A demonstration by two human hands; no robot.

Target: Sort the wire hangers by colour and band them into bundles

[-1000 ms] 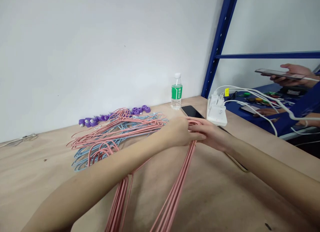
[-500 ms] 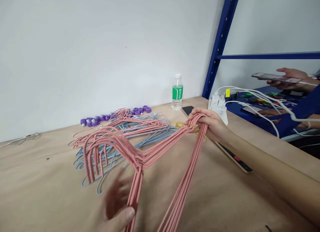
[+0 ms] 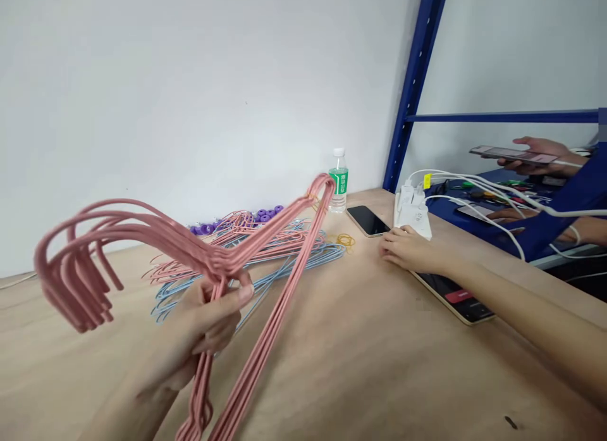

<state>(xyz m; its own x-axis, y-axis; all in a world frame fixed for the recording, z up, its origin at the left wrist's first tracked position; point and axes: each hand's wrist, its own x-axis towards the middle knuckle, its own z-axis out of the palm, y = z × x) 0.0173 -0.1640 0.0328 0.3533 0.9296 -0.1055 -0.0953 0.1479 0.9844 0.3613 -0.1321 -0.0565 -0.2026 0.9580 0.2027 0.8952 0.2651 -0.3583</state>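
My left hand (image 3: 213, 317) is closed round a bundle of pink hangers (image 3: 275, 232), just below where their hooks meet the shoulders. The hooks curve out to the left, lifted above the table. A thin yellow rubber band (image 3: 313, 200) loops round the far end of the bundle. My right hand (image 3: 410, 250) is off the hangers, palm down at the upper end of a large phone (image 3: 467, 302), its fingers loosely spread. More yellow rubber bands (image 3: 346, 240) lie to the left of that hand. Behind the bundle, blue hangers (image 3: 308, 259) and other pink hangers lie in a pile.
Purple round pieces (image 3: 205, 228) sit along the wall. A water bottle (image 3: 338, 188), a dark phone (image 3: 367, 221) and a white power strip (image 3: 411, 210) with cables stand farther back. At right, beyond a blue rack post (image 3: 408, 112), another person's hand (image 3: 545, 151) holds a phone.
My right hand has let go of the bundle's far end and dropped to the table. My left hand has closed on the pink hangers and raised them up and leftward.
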